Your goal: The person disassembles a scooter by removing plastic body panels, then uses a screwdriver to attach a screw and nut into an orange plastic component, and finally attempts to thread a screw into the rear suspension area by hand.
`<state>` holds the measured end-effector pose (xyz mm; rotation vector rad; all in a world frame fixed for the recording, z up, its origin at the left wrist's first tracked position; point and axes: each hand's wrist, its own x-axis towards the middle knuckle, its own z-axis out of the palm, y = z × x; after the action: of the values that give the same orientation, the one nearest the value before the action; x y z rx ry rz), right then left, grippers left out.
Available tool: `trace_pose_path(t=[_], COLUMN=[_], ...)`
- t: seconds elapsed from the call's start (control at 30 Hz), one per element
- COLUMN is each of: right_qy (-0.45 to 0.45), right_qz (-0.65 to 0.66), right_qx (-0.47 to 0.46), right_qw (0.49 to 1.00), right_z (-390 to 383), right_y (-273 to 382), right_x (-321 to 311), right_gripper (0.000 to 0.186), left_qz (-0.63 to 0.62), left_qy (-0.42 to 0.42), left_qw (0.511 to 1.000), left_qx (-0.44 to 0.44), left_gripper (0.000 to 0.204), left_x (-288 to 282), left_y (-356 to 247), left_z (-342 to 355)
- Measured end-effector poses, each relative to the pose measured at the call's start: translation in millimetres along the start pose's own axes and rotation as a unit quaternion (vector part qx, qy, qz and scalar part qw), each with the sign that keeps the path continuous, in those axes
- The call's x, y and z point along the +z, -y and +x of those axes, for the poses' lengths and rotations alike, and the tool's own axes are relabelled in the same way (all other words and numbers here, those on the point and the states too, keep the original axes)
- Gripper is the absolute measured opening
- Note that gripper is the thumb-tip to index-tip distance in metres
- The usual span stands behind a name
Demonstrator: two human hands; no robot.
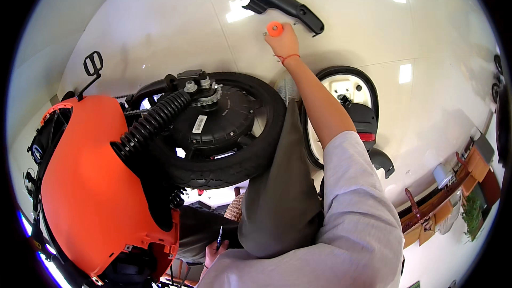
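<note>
My right hand (284, 42) reaches far out over the floor, its fingers closed on a round orange piece (274, 29) with a small grey centre. A small metal bit (264, 34), perhaps a screw, shows beside the fingers. Just beyond lies a long black plastic cover (280, 5). Down by my lap, my left hand (214, 254) grips a slim dark tool (219, 238) with a pale tip, like a screwdriver; its lower end is hidden. Between them, the electric bike's rear wheel (261, 154) lies against my leg, with a black coil-spring shock absorber (154, 122) above it.
The bike's orange body (90, 176) fills the left side, and a pedal (93, 64) sticks out above. Right of my forearm, a black-rimmed seat-like part (376, 96) with a red reflector rests on the floor. Wooden furniture (440, 208) and a plant (472, 216) stand at the right.
</note>
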<state>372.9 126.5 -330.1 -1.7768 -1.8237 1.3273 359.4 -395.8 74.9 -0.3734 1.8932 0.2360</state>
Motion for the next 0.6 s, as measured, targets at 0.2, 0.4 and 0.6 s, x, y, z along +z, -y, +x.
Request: trace_pose_path(t=[0.2,0.4,0.6], right_qy=[-0.049,-0.016,-0.094], right_qz=[0.086,0.152,0.218], right_qx=[0.066,0.164,0.139], right_qw=[0.993,0.974,0.961], right_z=[-8,-3,16], right_y=[-62,-21,-26], right_x=[-36,-45,-20], right_gripper=[0.05,0.053,0.063], left_qz=[0.005,-0.041,-0.041], left_qy=[-0.03,-0.015,0.043], left_qw=[1.0,0.999,0.998], left_qx=[0.001,0.002,-0.025], left_gripper=[0.039,0.037,0.037], left_x=[6,4,-3], left_y=[-1,12,1], left_z=[5,7,9])
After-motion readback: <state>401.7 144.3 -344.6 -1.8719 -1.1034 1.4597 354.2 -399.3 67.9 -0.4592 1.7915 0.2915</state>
